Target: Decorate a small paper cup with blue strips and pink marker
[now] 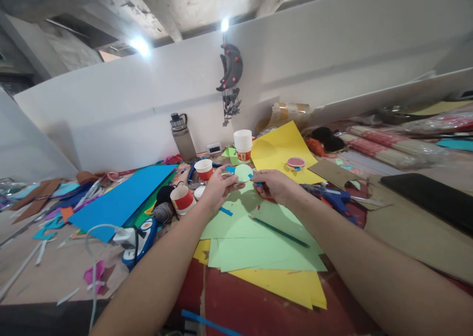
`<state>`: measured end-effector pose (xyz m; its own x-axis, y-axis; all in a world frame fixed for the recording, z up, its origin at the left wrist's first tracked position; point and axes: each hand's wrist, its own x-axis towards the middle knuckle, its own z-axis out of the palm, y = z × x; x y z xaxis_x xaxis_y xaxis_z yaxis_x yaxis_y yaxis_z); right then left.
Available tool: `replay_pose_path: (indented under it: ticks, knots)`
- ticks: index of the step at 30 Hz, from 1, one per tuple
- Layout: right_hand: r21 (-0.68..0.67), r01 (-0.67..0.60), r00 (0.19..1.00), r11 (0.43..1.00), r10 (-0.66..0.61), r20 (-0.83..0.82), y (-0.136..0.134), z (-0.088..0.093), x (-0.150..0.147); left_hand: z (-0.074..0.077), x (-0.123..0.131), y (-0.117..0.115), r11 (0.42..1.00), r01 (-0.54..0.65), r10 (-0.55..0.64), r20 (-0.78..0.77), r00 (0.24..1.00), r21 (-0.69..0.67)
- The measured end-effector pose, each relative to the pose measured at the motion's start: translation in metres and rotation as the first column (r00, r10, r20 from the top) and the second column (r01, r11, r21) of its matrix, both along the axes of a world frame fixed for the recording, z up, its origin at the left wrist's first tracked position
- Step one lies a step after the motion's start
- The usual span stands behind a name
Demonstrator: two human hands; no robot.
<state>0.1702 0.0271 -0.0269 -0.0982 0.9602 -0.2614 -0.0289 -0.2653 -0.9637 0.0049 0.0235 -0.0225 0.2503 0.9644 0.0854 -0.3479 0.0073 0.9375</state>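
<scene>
Above the light green paper sheets [236, 252], my left hand [219, 190] pinches a small light green paper circle [244, 173] by its left edge. Opposite it, my right hand [272, 184] has its fingers closed on a small blue strip [255, 180], which looks like paper, close to the circle's right edge. Part of my right fingers is hidden behind the hand. A dark green pencil [281, 231] lies across the sheets below my hands. Another blue paper strip [226, 211] rests on the sheets beside my left wrist.
Red-and-white paper cups [204, 170] stand left of my hands, and a cup stack [243, 146] behind them. A blue glue gun [340, 203] lies at right. Blue cardstock [121, 198], a power strip [140, 242] with a cable, and a bottle [183, 139] occupy the left.
</scene>
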Motion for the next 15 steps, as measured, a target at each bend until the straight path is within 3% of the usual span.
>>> replay_pose_path:
  ticks: [7, 15]
  knots:
    - [0.007, -0.018, 0.993, 1.0, 0.017, 0.116, -0.006, 0.002, -0.002, -0.003, 0.002, 0.001, 1.0, 0.009, -0.009, -0.035, 0.999, -0.001]
    - [0.098, -0.045, 0.946, 0.994, 0.01, 0.325, -0.01, 0.004, -0.006, -0.003, 0.01, 0.0, 0.987, -0.164, 0.162, -0.105, 0.981, -0.002]
